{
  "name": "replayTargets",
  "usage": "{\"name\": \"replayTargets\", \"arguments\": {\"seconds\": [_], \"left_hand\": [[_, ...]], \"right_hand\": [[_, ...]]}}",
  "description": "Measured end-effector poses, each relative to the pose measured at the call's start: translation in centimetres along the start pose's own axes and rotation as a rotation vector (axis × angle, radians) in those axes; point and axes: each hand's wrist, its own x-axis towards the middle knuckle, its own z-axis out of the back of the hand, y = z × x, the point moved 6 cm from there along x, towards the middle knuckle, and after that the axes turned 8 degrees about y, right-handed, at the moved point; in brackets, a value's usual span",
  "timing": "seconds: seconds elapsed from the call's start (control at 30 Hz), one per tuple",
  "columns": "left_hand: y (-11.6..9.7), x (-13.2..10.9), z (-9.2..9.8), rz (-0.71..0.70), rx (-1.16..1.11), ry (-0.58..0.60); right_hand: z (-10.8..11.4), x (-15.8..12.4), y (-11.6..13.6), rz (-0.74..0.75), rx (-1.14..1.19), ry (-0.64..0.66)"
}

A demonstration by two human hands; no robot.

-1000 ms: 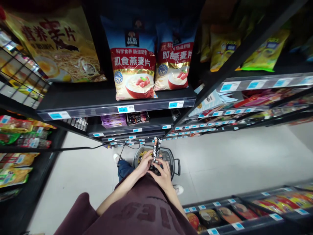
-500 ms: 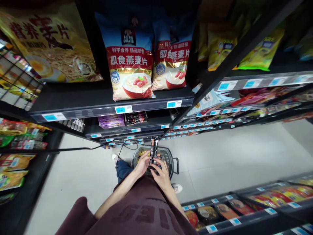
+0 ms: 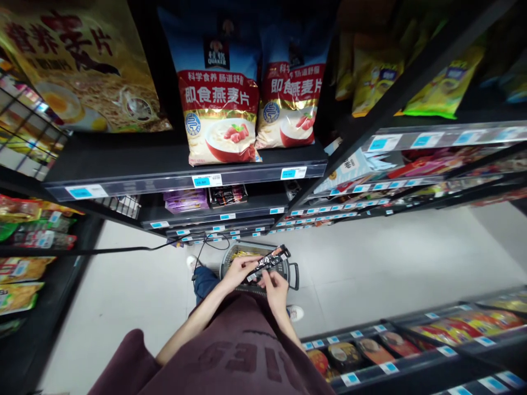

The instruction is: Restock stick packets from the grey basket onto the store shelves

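A narrow black packet (image 3: 272, 259) is tilted up to the right above a grey basket (image 3: 293, 275) on the floor. My left hand (image 3: 241, 271) grips its lower left end with the fingers closed. Just below the packet, my right hand (image 3: 275, 288) has its fingers bent and drawn together; whether they pinch anything is too small to tell. Yellow items show inside the basket, partly hidden by my hands.
Ahead stands a black shelf (image 3: 164, 178) with Quaker oat bags (image 3: 222, 99), purple packets (image 3: 186, 199) and a box of dark packets (image 3: 228, 195). A black cable (image 3: 123, 250) runs leftward. Packaged food (image 3: 348, 355) lines a low shelf at the lower right.
The black packet has turned from nearly upright to slanting right. My right hand has come off its lower end and sits slightly lower, with the fingers more bent.
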Motion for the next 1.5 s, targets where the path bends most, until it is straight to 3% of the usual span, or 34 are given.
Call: {"name": "replayTargets", "arguments": {"seconds": [0.2, 0.5, 0.73, 0.93, 1.1, 1.5], "left_hand": [[-1.1, -0.3, -0.6, -0.034, 0.203, 0.049], [-1.2, -0.3, -1.1, -0.068, 0.262, -0.062], [0.2, 0.2, 0.0, -0.058, 0.080, -0.189], [1.7, 0.4, -0.3, 0.057, -0.212, -0.165], [2.4, 0.7, -0.3, 0.088, -0.392, -0.211], [3.1, 1.4, 0.1, 0.079, -0.456, -0.265]], "right_hand": [[0.8, 0.2, -2.4, -0.223, 0.204, -0.015], [0.5, -0.6, -2.2, -0.267, 0.484, -0.043], [0.1, 0.0, -1.5, -0.244, 0.536, -0.035], [0.7, 0.6, -1.5, -0.244, 0.521, -0.089], [1.0, 0.9, -1.8, -0.268, 0.461, -0.063], [0.6, 1.0, -2.0, -0.274, 0.500, -0.087]]}}
